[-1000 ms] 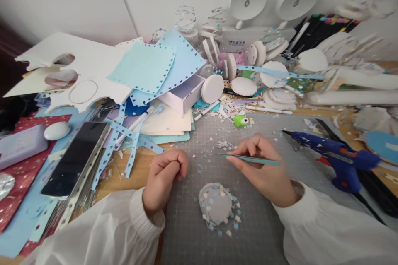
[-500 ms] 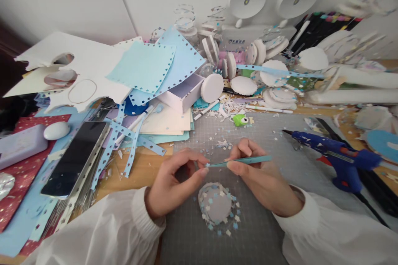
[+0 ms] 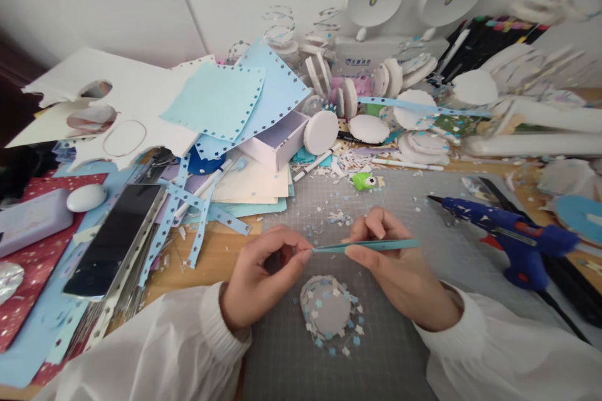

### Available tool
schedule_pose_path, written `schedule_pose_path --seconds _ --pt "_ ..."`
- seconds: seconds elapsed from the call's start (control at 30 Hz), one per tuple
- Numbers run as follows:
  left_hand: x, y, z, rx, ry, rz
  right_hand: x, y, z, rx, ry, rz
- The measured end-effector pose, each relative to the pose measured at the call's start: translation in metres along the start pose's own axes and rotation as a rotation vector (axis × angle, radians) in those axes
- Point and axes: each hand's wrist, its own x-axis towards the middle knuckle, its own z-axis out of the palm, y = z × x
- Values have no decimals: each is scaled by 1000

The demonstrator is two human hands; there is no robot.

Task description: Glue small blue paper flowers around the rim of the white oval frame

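Teal tweezers (image 3: 385, 244) are pinched in my right hand (image 3: 399, 276), their tip pointing left. At that tip, the thumb and forefinger of my left hand (image 3: 268, 272) close on something small and pale, too small to make out. Just below both hands, a round white disc (image 3: 333, 312) lies on the grey cutting mat (image 3: 376, 363), ringed by small blue and white paper stars. More loose stars (image 3: 339, 218) are scattered on the mat beyond my fingers.
A blue glue gun (image 3: 508, 225) lies at the right. Behind the mat are a green punch (image 3: 364, 181), white discs (image 3: 321, 132) and an open box (image 3: 277, 144). A phone (image 3: 115, 238), blue paper strips (image 3: 202, 225) and paper sheets (image 3: 216, 97) lie at the left.
The tweezers have shifted slightly right in my right hand's grasp. My left fingertips have drawn closer together and moved slightly left. The disc has stayed in place.
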Motion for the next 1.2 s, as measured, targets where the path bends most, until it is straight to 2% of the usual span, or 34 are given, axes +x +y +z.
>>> schedule_pose_path --seconds 0.43,0.6,0.7,0.77,0.83,0.9,0.97,1.03,1.1,1.2 --pt "0 0 0 1 -11 7 0 -1 -1 43 -23 -6" --pt "0 -3 2 -17 23 26 6 -1 -5 2 37 -98" --pt "0 -1 1 -28 32 18 6 -4 -7 -151 106 -275" --pt "0 1 0 -40 14 -1 2 -9 -6 -389 136 -507" --pt "-1 1 -1 -94 -29 -31 -4 -17 -2 -735 46 -814" --pt "-2 -1 -3 -233 -86 -77 -10 -25 6 -1028 -128 -1109" --pt "-2 -3 -3 -417 -138 -143 -14 -34 17 -1184 -268 -1311" --pt "-3 -4 -3 -539 -163 -215 -13 -40 30 -1264 -314 -1425" --pt "-2 -4 -3 -593 -160 -273 -11 -44 42 -1330 -330 -1473" --pt "0 0 -2 -678 -114 -322 -9 -46 52 -1422 -311 -1412"
